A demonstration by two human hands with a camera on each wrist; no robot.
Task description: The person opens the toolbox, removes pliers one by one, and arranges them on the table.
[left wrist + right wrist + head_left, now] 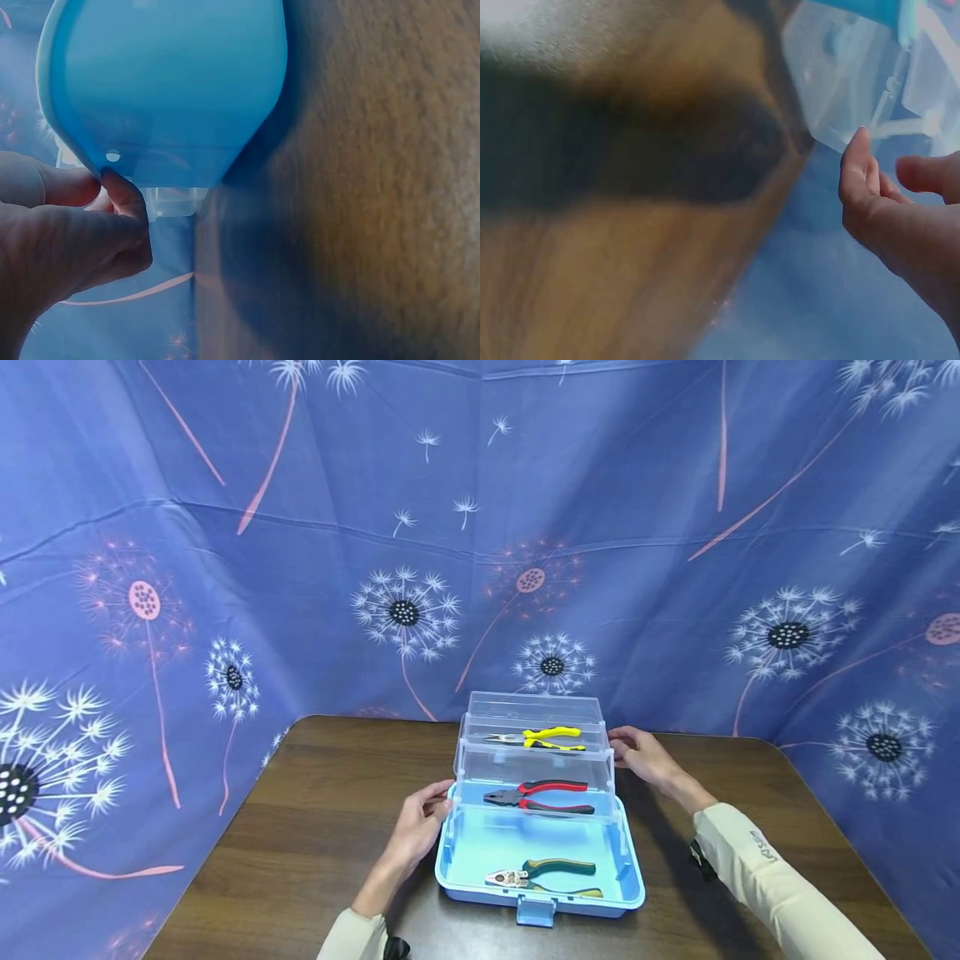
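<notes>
A light blue toolbox point(540, 905) with a front latch stands unfolded on the table, its clear lid point(534, 703) raised at the back. Green-handled combination pliers point(561, 867) lie in the base. Red-and-black pliers point(551, 797) and yellow long-nose pliers point(551, 735) sit in the stepped clear trays point(480, 765) above. With thumb and finger, my left hand point(417, 822) pinches the toolbox's left rim, close up in the left wrist view. Beside the lid's right side is my right hand point(643, 755), thumb and fingers apart in the right wrist view; whether the fingertips touch the lid I cannot tell.
The brown wooden table point(300, 827) extends on both sides of the toolbox. A blue dandelion-print cloth point(480, 527) hangs directly behind the table and at its sides.
</notes>
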